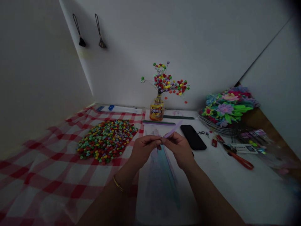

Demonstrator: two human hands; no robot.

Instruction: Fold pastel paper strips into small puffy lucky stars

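We noted both hands closed in a fingertip pinch, left hand [143, 148] meeting right hand [180, 148] on one end of a thin lilac paper strip [173, 129] above the white table [223, 179], its long axis running away rightward toward the flat black phone [193, 137].

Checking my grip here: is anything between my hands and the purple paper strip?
Nothing visible. The left hand and right hand both pinch the purple paper strip directly at their fingertips; its free end slants away, left of the black phone.
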